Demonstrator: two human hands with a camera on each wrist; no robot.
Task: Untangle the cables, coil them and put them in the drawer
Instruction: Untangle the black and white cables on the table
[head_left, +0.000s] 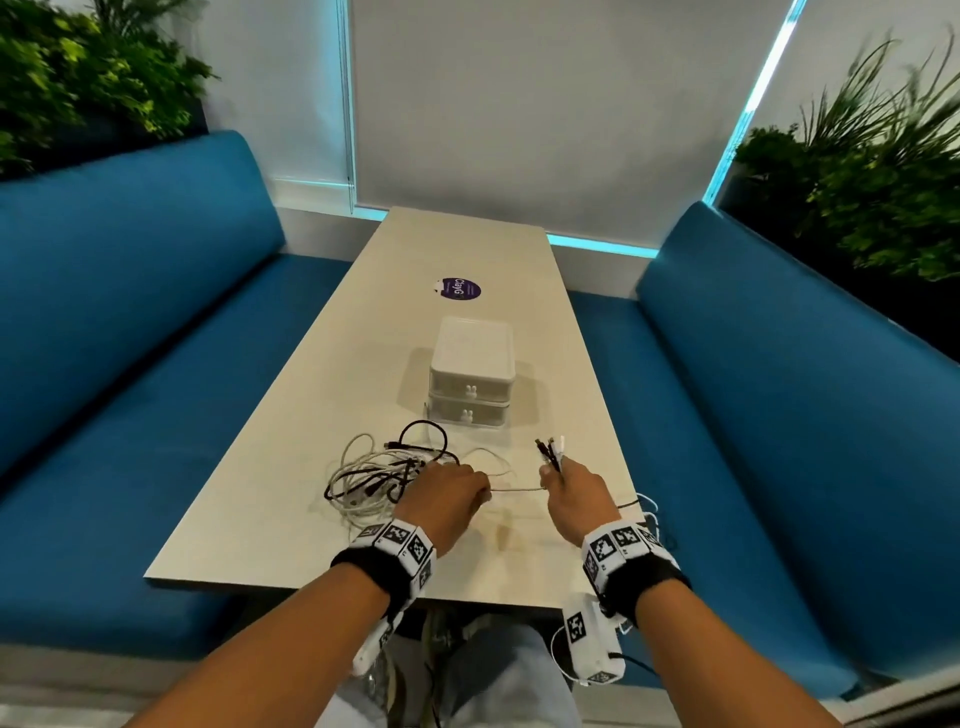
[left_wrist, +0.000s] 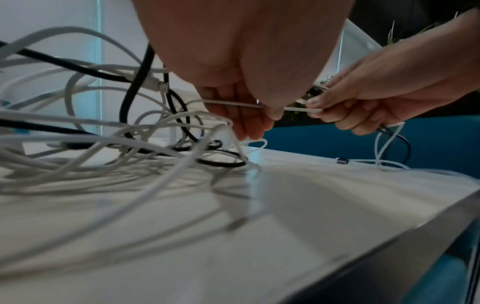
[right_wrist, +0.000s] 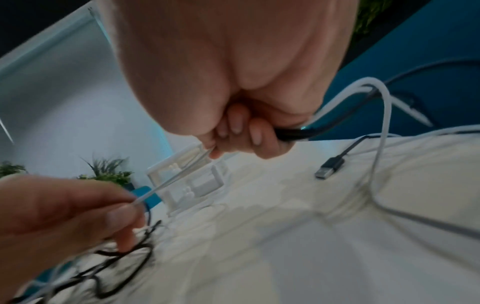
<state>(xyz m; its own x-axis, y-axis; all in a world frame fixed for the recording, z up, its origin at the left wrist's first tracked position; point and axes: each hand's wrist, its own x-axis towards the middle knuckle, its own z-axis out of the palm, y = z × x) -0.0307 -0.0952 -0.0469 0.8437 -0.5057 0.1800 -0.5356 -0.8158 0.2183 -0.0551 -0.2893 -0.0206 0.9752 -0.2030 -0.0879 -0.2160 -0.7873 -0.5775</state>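
A tangle of white and black cables (head_left: 387, 475) (left_wrist: 109, 127) lies on the pale table (head_left: 322, 519), left of centre near the front edge. My left hand (head_left: 447, 496) (left_wrist: 249, 111) pinches a thin white cable (head_left: 517, 488) (right_wrist: 171, 181) stretched across to my right hand (head_left: 571, 486) (right_wrist: 233, 133). That right hand grips a bundle of black and white cables, whose plug ends (head_left: 550, 451) stick up past its fingers. A white two-drawer box (head_left: 471, 374) (right_wrist: 187, 176) stands just behind, both drawers closed.
A black USB plug (right_wrist: 328, 167) and loose white and black cable lie on the table right of my right hand. A purple round sticker (head_left: 457, 289) sits beyond the box. Blue benches (head_left: 156, 364) flank the table; plants stand behind them.
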